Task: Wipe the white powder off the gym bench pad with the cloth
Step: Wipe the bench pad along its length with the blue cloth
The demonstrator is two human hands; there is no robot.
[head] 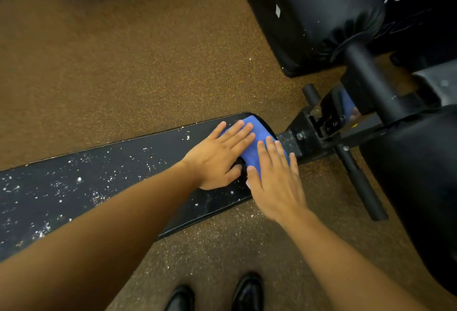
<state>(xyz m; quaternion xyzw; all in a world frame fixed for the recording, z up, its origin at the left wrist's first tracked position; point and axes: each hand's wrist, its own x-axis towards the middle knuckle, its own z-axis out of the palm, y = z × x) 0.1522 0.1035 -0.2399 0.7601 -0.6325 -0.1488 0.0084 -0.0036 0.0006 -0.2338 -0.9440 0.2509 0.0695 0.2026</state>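
A long black bench pad [103,172] runs from the left edge to the middle of the head view, speckled with white powder [79,179]. A blue cloth [258,135] lies on the pad's right end. My left hand [220,155] rests flat on the cloth's left part, fingers spread. Beside it, my right hand [277,179] presses flat on the cloth's right part, thumb touching the pad. Both palms cover most of the cloth.
The bench's black metal frame [321,128] and a foot bar [361,182] extend right of the pad. Black roller pads [326,11] and a black soft box [267,26] stand at the upper right. Brown speckled floor [123,63] surrounds everything. My black shoes [248,293] show at the bottom.
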